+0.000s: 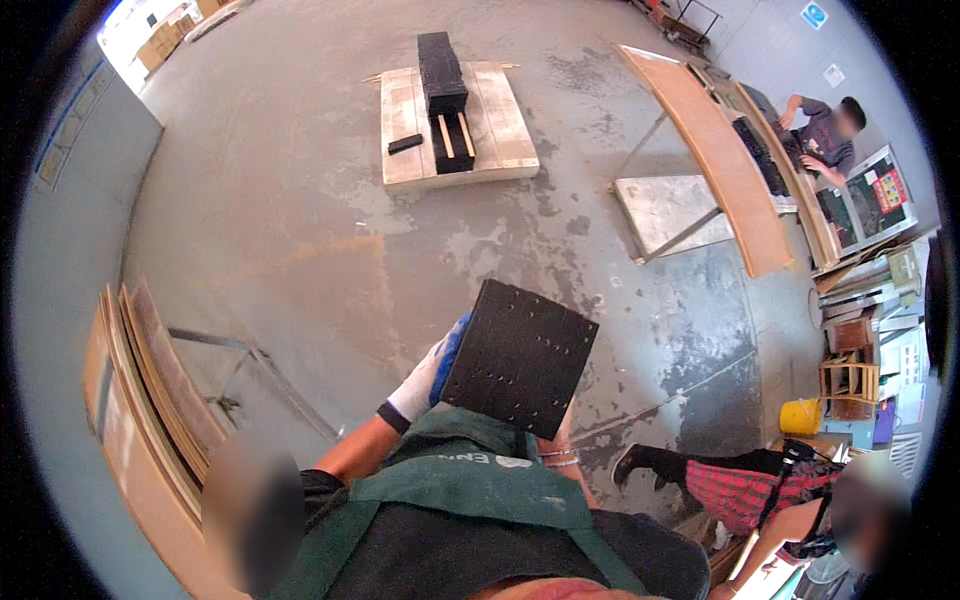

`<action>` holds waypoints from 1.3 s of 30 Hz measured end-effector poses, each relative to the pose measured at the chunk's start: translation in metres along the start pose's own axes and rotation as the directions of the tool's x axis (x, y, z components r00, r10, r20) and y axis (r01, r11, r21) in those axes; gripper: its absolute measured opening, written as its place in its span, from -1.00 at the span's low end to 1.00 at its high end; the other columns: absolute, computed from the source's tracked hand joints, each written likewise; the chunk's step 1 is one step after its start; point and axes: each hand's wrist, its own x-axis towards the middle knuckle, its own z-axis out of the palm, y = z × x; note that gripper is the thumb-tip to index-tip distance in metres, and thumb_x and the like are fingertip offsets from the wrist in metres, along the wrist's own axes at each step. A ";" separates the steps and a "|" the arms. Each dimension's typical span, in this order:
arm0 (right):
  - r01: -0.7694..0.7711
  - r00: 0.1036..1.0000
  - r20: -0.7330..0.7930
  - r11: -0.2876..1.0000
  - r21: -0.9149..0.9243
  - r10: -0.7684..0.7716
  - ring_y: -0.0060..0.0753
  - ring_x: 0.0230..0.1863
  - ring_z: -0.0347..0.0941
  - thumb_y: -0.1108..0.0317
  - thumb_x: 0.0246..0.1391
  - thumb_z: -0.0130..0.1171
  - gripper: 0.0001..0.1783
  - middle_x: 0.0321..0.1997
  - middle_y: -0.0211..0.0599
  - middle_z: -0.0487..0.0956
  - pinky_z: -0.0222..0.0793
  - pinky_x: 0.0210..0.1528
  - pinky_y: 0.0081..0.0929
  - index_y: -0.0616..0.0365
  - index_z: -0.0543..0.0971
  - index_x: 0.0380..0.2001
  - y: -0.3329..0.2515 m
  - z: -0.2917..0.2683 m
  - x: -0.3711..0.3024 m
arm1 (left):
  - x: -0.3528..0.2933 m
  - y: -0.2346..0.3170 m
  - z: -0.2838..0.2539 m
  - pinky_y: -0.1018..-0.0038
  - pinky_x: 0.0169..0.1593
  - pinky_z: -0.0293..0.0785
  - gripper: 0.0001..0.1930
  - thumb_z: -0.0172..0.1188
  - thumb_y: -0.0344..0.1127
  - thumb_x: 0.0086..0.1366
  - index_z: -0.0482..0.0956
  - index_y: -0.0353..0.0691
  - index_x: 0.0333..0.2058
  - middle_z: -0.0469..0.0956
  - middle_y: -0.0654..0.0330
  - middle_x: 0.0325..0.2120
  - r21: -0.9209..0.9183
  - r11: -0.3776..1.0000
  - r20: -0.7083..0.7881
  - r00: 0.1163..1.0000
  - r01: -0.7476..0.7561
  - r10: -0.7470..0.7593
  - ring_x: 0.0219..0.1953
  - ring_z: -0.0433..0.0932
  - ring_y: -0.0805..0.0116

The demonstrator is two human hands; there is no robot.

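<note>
A square black plate (520, 360) with several small holes is held tilted in front of my green apron (480, 485). My left hand (432, 378), in a white and blue glove, is closed on the plate's left edge. At the lower right edge, my right hand (560, 438) supports the plate from behind; its fingers are mostly hidden. Ahead on the floor lies a pale wooden board (400, 110). On it stand a row of stacked black pieces (440, 75), two light wooden strips (455, 135) over more black pieces, and one loose black block (405, 144).
A long brown bench (700, 150) stands at the right, with a co-worker (828, 135) behind it. Another person (760, 490) bends at the lower right, near a yellow bucket (799, 416). Boards lean in a rack (150, 400) at the left, near a blurred head (252, 510).
</note>
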 end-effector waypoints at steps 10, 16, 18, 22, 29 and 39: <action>0.048 0.999 0.011 0.998 0.030 -0.048 -0.20 0.11 0.52 -0.03 0.45 -0.19 -0.45 0.19 -0.20 0.48 0.58 0.06 -0.15 0.17 0.37 0.23 0.035 0.140 0.201 | 0.197 -0.011 -0.168 0.28 0.46 0.03 -0.34 0.03 -0.29 0.45 0.04 -0.30 0.43 0.13 -0.09 0.41 -0.067 0.997 0.079 0.996 0.041 -0.036 0.46 0.10 0.06; -0.033 0.997 0.066 0.997 0.065 0.028 -0.06 0.22 0.41 -0.08 0.44 -0.23 -0.37 0.32 -0.12 0.37 0.45 0.22 -0.08 0.13 0.27 0.35 0.075 0.218 0.323 | 0.301 -0.036 -0.272 0.29 0.44 0.09 -0.36 0.04 -0.33 0.44 0.08 -0.31 0.42 0.19 -0.11 0.38 0.042 0.999 0.027 0.999 0.023 -0.024 0.44 0.16 0.07; 0.091 0.995 -0.040 0.990 -0.105 -0.095 -0.12 0.13 0.49 -0.04 0.45 -0.22 -0.41 0.26 -0.13 0.43 0.54 0.13 -0.13 0.17 0.32 0.30 0.084 0.243 0.363 | 0.346 -0.025 -0.301 0.28 0.45 0.08 -0.34 0.09 -0.34 0.41 0.08 -0.32 0.41 0.19 -0.10 0.39 0.041 0.998 0.089 0.995 0.042 -0.046 0.45 0.13 0.05; -0.032 0.999 0.007 0.997 0.071 0.032 -0.17 0.18 0.45 -0.03 0.44 -0.19 -0.43 0.29 -0.21 0.40 0.51 0.16 -0.15 0.12 0.33 0.31 0.082 0.358 0.412 | 0.412 -0.082 -0.377 0.28 0.45 0.06 -0.34 0.08 -0.33 0.42 0.08 -0.32 0.41 0.17 -0.10 0.40 -0.018 0.999 0.066 0.997 0.045 -0.044 0.44 0.14 0.05; 0.204 0.975 -0.139 0.940 0.273 -0.171 -0.17 0.17 0.45 -0.13 0.44 -0.20 -0.37 0.28 -0.23 0.43 0.51 0.16 -0.15 0.03 0.29 0.36 0.184 0.374 0.555 | 0.573 -0.143 -0.482 0.30 0.47 0.01 -0.40 -0.02 -0.31 0.48 0.07 -0.33 0.41 0.12 -0.11 0.41 0.026 0.997 0.278 0.959 -0.067 0.057 0.46 0.10 0.04; 0.194 0.904 -0.423 0.816 0.545 0.067 -0.13 0.06 0.51 0.01 0.45 -0.17 -0.46 0.18 -0.25 0.51 0.55 0.07 -0.11 0.15 0.41 0.26 0.225 0.481 0.699 | 0.754 -0.245 -0.551 0.40 0.48 -0.10 -0.36 -0.19 0.00 0.57 0.08 -0.36 0.42 0.11 0.04 0.43 -0.150 0.962 0.405 0.902 0.229 -0.152 0.46 0.06 0.26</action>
